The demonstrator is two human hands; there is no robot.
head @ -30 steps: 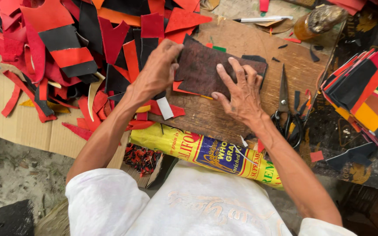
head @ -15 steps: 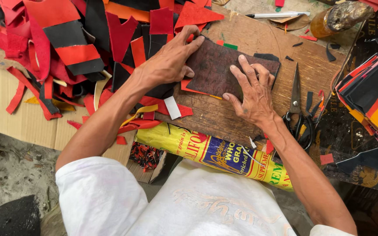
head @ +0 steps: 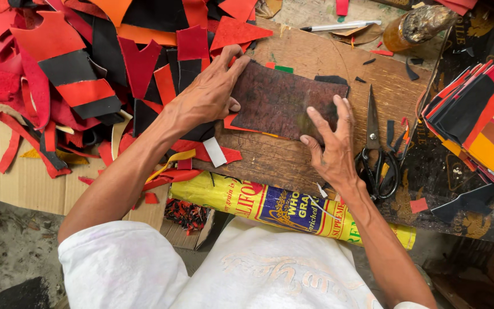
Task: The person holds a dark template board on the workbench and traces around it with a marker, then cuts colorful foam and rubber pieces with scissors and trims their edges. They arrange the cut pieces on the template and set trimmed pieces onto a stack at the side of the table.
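Both hands press flat, fingers spread and holding nothing in a closed grip, on a dark brown leather piece (head: 284,103) lying mid-board on the wooden board (head: 327,57): the left hand (head: 207,97) on its left edge, the right hand (head: 333,149) on its near right corner. A yellow printed sack (head: 281,209) with a blue panel lies along the board's near edge, scissors (head: 375,149) by its right edge, red and black scraps (head: 87,74) heaped off its left edge.
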